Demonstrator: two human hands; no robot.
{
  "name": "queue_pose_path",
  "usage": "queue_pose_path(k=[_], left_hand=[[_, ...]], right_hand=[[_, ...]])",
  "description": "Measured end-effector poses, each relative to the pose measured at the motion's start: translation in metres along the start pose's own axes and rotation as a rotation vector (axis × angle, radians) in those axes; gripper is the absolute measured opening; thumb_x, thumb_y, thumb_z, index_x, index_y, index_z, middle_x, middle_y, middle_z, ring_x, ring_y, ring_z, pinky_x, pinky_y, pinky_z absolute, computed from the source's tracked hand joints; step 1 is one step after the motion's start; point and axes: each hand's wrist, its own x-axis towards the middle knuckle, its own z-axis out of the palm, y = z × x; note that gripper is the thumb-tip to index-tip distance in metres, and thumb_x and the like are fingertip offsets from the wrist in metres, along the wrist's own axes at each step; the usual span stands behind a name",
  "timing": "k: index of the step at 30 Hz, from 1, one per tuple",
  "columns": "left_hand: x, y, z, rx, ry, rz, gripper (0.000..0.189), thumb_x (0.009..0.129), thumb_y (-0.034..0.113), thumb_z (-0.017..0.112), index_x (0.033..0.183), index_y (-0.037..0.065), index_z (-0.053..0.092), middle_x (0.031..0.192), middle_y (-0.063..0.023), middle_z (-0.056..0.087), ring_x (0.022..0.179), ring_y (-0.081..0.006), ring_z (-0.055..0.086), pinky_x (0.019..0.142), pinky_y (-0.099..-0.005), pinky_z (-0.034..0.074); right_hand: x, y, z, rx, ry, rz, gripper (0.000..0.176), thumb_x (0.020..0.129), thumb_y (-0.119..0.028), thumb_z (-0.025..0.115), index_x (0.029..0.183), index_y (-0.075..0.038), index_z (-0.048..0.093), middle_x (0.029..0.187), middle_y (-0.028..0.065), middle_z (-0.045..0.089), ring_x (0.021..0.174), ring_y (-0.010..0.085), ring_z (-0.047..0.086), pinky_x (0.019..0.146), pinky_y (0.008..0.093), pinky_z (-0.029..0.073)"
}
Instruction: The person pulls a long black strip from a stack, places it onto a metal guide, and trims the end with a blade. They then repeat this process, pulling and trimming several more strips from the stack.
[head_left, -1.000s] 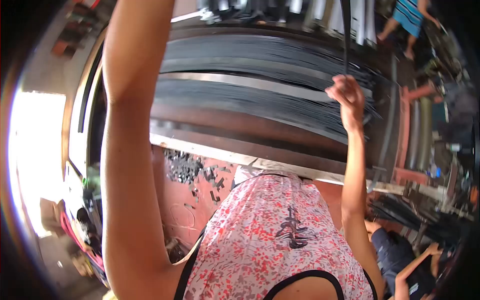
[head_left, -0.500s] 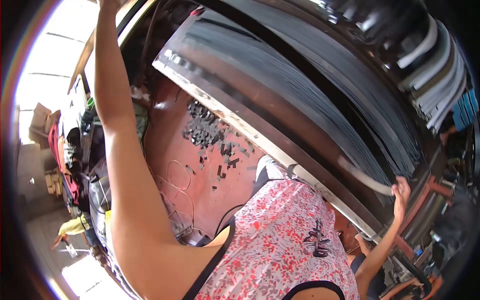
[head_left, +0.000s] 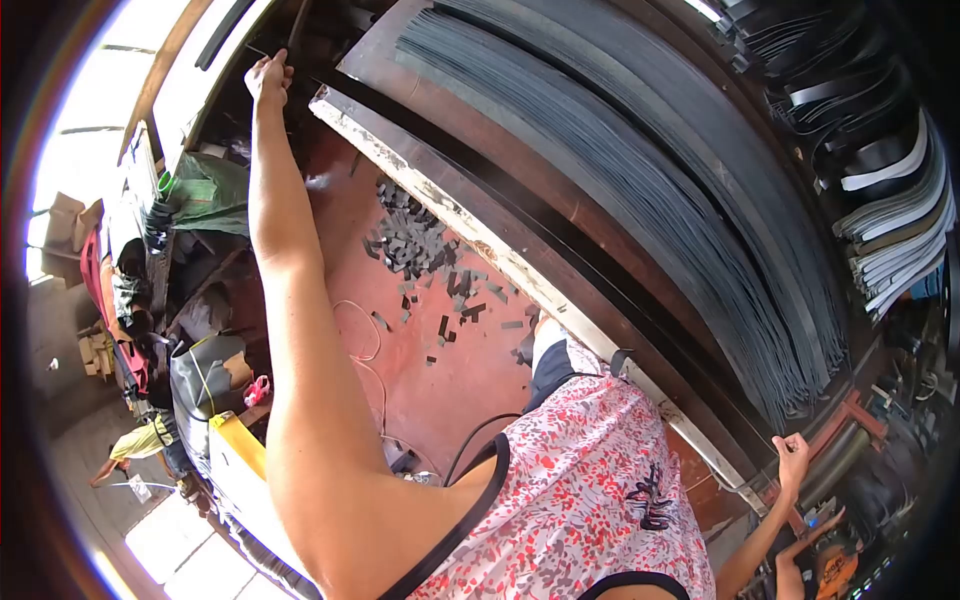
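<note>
My left hand (head_left: 268, 78) is raised at the far left end of a long workbench (head_left: 452, 218), closed into a fist on the end of a thin black strip (head_left: 560, 262). The strip runs along the bench's near edge. At the bench's other end, low on the right, my right hand (head_left: 793, 452) is closed on the strip's far end. Behind the strip lies a broad pile of several long black strips (head_left: 650, 170). Both arms are stretched wide apart.
Small black offcuts (head_left: 405, 245) and a white cable (head_left: 365, 340) lie on the red floor under the bench. A yellow block (head_left: 238, 445) and bags stand at left. Rolled strips (head_left: 900, 220) hang at right. Another person (head_left: 830, 565) crouches at bottom right.
My right hand has come down from overhead to the bench's right end, bringing the strip down onto the near edge. My left hand has come into view at the left end. The view has swung left.
</note>
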Motion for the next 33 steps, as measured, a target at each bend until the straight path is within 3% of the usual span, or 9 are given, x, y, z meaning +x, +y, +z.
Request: queue_pose_path(k=[4, 9, 11, 23, 25, 27, 29, 31, 33], left_hand=[[-0.004, -0.048, 0.010, 0.049, -0.036, -0.104, 0.027, 0.083, 0.006, 0.075, 0.104, -0.001, 0.060, 0.070, -0.0080, 0.062, 0.049, -0.0143, 0.058, 0.035, -0.0239, 0.036], [-0.013, -0.095, 0.019, 0.065, -0.123, -0.199, 0.038, 0.085, 0.005, 0.073, 0.116, -0.002, 0.053, 0.074, -0.0105, 0.063, 0.051, -0.0157, 0.060, 0.036, -0.0252, 0.037], [-0.017, -0.106, 0.022, 0.058, -0.133, -0.234, 0.042, 0.086, 0.006, 0.072, 0.121, -0.002, 0.051, 0.081, -0.0127, 0.065, 0.054, -0.0179, 0.063, 0.038, -0.0259, 0.040], [-0.010, -0.151, 0.021, 0.008, -0.188, -0.289, 0.036, 0.083, -0.001, 0.071, 0.115, -0.004, 0.055, 0.080, -0.0153, 0.066, 0.055, -0.0251, 0.067, 0.043, -0.0309, 0.055], [-0.017, -0.141, 0.020, 0.200, -0.116, -0.135, 0.037, 0.083, 0.001, 0.070, 0.116, -0.007, 0.056, 0.088, -0.0179, 0.068, 0.056, -0.0243, 0.068, 0.048, -0.0314, 0.057], [-0.026, -0.129, 0.017, 0.814, -0.082, 0.175, 0.043, 0.080, 0.001, 0.069, 0.122, 0.002, 0.060, 0.107, -0.0148, 0.068, 0.093, -0.0263, 0.070, 0.084, -0.0355, 0.055], [-0.065, -0.097, 0.016, 1.044, -0.267, 0.699, 0.049, 0.076, -0.001, 0.069, 0.123, 0.008, 0.060, 0.111, -0.0130, 0.067, 0.108, -0.0311, 0.063, 0.091, -0.0385, 0.051], [-0.111, -0.068, 0.016, 0.931, -0.832, 0.864, 0.061, 0.069, -0.005, 0.070, 0.126, 0.014, 0.058, 0.122, -0.0120, 0.062, 0.114, -0.0315, 0.058, 0.089, -0.0412, 0.048], [-0.152, -0.059, 0.018, 1.146, -0.985, 1.027, 0.066, 0.068, -0.006, 0.071, 0.129, 0.014, 0.056, 0.131, -0.0090, 0.057, 0.122, -0.0284, 0.053, 0.097, -0.0428, 0.042]], right_hand=[[-0.013, 0.006, 0.016, -0.182, 0.020, -0.024, 0.035, 0.082, -0.018, 0.077, 0.071, 0.005, 0.052, 0.060, 0.0089, 0.045, 0.059, 0.0148, 0.039, 0.058, 0.0344, 0.038], [-0.024, 0.037, 0.026, -0.226, -0.002, 0.057, 0.039, 0.081, -0.024, 0.077, 0.072, 0.005, 0.053, 0.060, 0.0118, 0.050, 0.058, 0.0204, 0.041, 0.059, 0.0379, 0.039], [-0.028, 0.050, 0.030, -0.275, -0.025, 0.062, 0.042, 0.082, -0.031, 0.076, 0.075, 0.005, 0.055, 0.065, 0.0159, 0.054, 0.060, 0.0290, 0.048, 0.062, 0.0418, 0.042], [-0.030, 0.082, 0.045, -0.256, -0.011, 0.089, 0.042, 0.084, -0.028, 0.075, 0.072, 0.005, 0.051, 0.059, 0.0129, 0.045, 0.057, 0.0229, 0.037, 0.057, 0.0407, 0.038], [-0.028, 0.076, 0.050, -0.258, -0.021, 0.101, 0.043, 0.084, -0.028, 0.075, 0.072, 0.005, 0.051, 0.060, 0.0141, 0.046, 0.056, 0.0251, 0.038, 0.057, 0.0421, 0.038], [-0.025, 0.074, 0.053, -0.261, -0.028, 0.115, 0.043, 0.085, -0.029, 0.074, 0.072, 0.005, 0.051, 0.060, 0.0154, 0.046, 0.055, 0.0273, 0.039, 0.058, 0.0435, 0.039], [-0.025, 0.081, 0.056, -0.274, -0.015, 0.112, 0.043, 0.085, -0.031, 0.074, 0.073, 0.004, 0.052, 0.060, 0.0149, 0.047, 0.055, 0.0277, 0.040, 0.058, 0.0436, 0.039], [-0.025, 0.082, 0.057, -0.274, -0.024, 0.121, 0.043, 0.085, -0.032, 0.073, 0.073, 0.004, 0.052, 0.060, 0.0157, 0.049, 0.055, 0.0285, 0.042, 0.058, 0.0436, 0.039], [-0.024, 0.085, 0.057, -0.278, -0.043, 0.126, 0.043, 0.085, -0.032, 0.073, 0.073, 0.004, 0.053, 0.061, 0.0165, 0.050, 0.056, 0.0294, 0.043, 0.058, 0.0435, 0.040]])
